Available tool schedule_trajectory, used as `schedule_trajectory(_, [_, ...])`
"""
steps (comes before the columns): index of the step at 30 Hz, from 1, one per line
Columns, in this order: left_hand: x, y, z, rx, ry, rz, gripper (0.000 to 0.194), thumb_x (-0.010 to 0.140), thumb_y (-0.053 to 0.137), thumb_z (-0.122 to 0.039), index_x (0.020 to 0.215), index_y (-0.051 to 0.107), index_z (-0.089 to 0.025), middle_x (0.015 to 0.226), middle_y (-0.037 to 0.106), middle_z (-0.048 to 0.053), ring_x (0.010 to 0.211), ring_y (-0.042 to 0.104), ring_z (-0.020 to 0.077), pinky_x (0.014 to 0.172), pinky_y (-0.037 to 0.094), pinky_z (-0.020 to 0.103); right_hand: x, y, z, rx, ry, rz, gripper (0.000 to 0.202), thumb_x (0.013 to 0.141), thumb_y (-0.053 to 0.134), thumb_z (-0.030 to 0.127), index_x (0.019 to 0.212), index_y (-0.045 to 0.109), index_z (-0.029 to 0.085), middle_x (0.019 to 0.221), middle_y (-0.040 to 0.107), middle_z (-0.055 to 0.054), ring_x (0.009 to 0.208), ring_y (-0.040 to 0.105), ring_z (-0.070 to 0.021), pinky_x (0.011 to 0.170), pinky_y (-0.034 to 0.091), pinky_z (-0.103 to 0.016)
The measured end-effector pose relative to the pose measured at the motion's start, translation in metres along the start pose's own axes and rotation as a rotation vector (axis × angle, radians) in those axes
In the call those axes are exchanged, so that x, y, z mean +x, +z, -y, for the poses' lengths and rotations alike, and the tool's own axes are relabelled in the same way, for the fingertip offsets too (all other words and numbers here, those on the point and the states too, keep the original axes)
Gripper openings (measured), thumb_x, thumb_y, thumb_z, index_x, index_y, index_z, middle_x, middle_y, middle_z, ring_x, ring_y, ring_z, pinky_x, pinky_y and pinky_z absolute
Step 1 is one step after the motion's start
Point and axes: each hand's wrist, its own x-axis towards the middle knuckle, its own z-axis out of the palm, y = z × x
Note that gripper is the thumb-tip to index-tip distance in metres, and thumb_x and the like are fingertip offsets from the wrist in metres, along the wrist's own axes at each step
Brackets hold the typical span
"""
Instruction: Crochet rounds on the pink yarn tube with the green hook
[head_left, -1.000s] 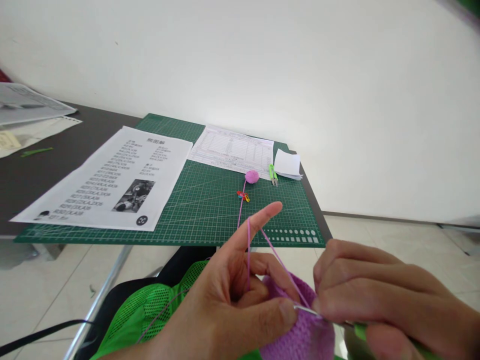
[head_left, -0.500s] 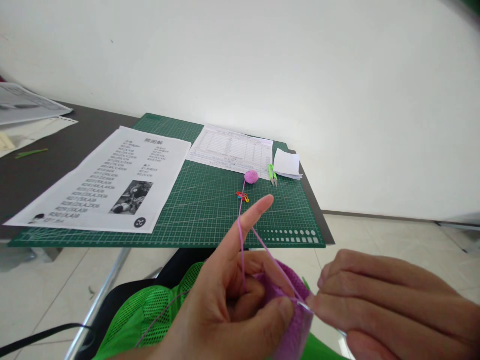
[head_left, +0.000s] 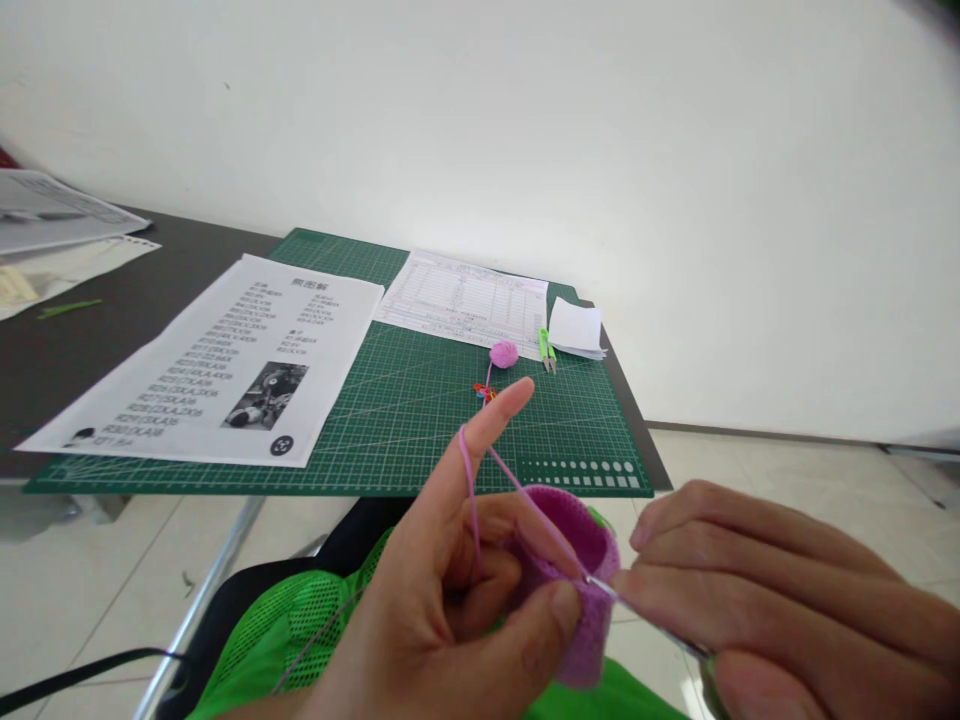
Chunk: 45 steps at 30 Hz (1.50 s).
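A purple crochet piece (head_left: 583, 640), cup-shaped with an open top, is pinched at its rim by the thumb and fingers of my left hand (head_left: 457, 590). The raised left index finger carries a loop of purple yarn (head_left: 517, 484), which runs down to the rim. My right hand (head_left: 780, 590) grips a metal crochet hook (head_left: 660, 625), whose tip meets the yarn at the rim. A bit of green (head_left: 598, 517) shows at the piece's far edge. Beyond, the yarn ball (head_left: 504, 354) rests on the green cutting mat (head_left: 420, 400).
Colored stitch markers (head_left: 484, 393) lie by the yarn ball. Green thread snips (head_left: 547, 350) sit beside a stack of white paper (head_left: 576, 326). A printed pattern sheet (head_left: 217, 370) and a form with a table (head_left: 469, 300) lie on the mat. More papers (head_left: 60, 230) are at far left.
The crochet piece has tilted so its open top shows. The hook shows more of its length, and my left index finger has shifted slightly left.
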Motion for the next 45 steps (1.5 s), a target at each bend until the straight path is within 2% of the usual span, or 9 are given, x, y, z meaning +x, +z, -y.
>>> schedule_trajectory(5, [0.007,-0.013,0.0,-0.226,-0.12,0.19,0.073,0.083,0.073,-0.012,0.139,0.045,-0.051,0.08,0.065,-0.006,0.045,0.02,0.0009,0.043,0.016,0.015,-0.011,0.011,0.001,0.19,0.098,-0.074,0.048,0.103,0.033,0.028,0.067,0.061,0.014,0.049,0.056,-0.001,0.049,0.054,-0.0106,0.046,0.047,-0.025])
schedule_trajectory(11, [0.01,-0.023,0.007,-0.311,-0.146,0.346,0.077,0.085,0.073,-0.013,0.143,0.039,-0.05,0.082,0.061,-0.005,0.046,0.024,0.0007,0.044,0.018,0.015,-0.008,0.016,0.005,0.258,0.111,-0.081,0.042,0.1,0.043,0.029,0.065,0.058,0.013,0.048,0.054,-0.001,0.047,0.05,-0.0098,0.044,0.041,-0.025])
schedule_trajectory(17, [0.009,-0.023,0.008,-0.324,-0.143,0.38,0.08,0.085,0.071,-0.01,0.144,0.037,-0.051,0.083,0.06,-0.005,0.046,0.022,0.0005,0.044,0.016,0.015,-0.01,0.019,0.005,0.302,0.105,-0.144,0.041,0.099,0.046,0.031,0.065,0.058,0.012,0.048,0.05,0.0,0.047,0.046,-0.0092,0.044,0.036,-0.026])
schedule_trajectory(23, [0.008,-0.021,0.004,-0.311,-0.153,0.334,0.076,0.084,0.074,-0.016,0.142,0.04,-0.052,0.084,0.064,-0.005,0.046,0.022,0.0007,0.046,0.017,0.016,-0.014,0.012,0.004,0.313,0.1,0.044,0.031,0.099,0.043,0.023,0.079,0.063,0.009,0.066,0.064,-0.005,0.06,0.056,-0.0116,0.053,0.049,-0.027])
schedule_trajectory(28, [0.008,-0.02,0.003,-0.288,-0.158,0.323,0.077,0.082,0.076,-0.018,0.142,0.04,-0.052,0.082,0.065,-0.005,0.047,0.024,0.0016,0.045,0.017,0.018,-0.019,0.018,0.009,0.108,0.16,-0.16,0.034,0.102,0.04,0.029,0.077,0.057,0.015,0.059,0.06,0.002,0.056,0.055,-0.0092,0.052,0.049,-0.026])
schedule_trajectory(30, [0.007,-0.019,0.003,-0.286,-0.159,0.324,0.077,0.083,0.076,-0.017,0.142,0.04,-0.052,0.081,0.063,-0.006,0.046,0.024,0.0019,0.044,0.016,0.018,-0.021,0.021,0.01,0.118,0.189,-0.188,0.036,0.102,0.041,0.033,0.074,0.056,0.017,0.056,0.058,0.003,0.053,0.053,-0.0082,0.05,0.048,-0.025])
schedule_trajectory(36, [0.008,-0.019,0.005,-0.312,-0.163,0.368,0.077,0.084,0.073,-0.012,0.141,0.041,-0.053,0.081,0.062,-0.006,0.045,0.023,0.001,0.042,0.016,0.016,-0.032,0.015,0.004,0.283,0.287,-0.057,0.038,0.101,0.038,0.045,0.078,0.058,0.023,0.056,0.058,0.005,0.05,0.051,-0.0079,0.051,0.047,-0.024])
schedule_trajectory(41, [0.007,-0.018,0.002,-0.293,-0.184,0.324,0.076,0.084,0.073,-0.01,0.141,0.042,-0.05,0.081,0.065,-0.005,0.045,0.022,0.0009,0.043,0.016,0.014,-0.024,0.003,-0.002,0.282,0.151,0.055,0.033,0.101,0.043,0.038,0.078,0.059,0.022,0.057,0.059,0.007,0.049,0.052,-0.0057,0.053,0.05,-0.021])
schedule_trajectory(45, [0.008,-0.018,0.003,-0.337,-0.173,0.37,0.073,0.084,0.071,-0.006,0.138,0.047,-0.049,0.079,0.065,-0.006,0.044,0.02,0.0003,0.042,0.018,0.013,-0.02,-0.003,-0.005,0.253,0.067,0.126,0.029,0.102,0.042,0.03,0.081,0.061,0.02,0.061,0.062,0.007,0.053,0.056,-0.0045,0.057,0.052,-0.02])
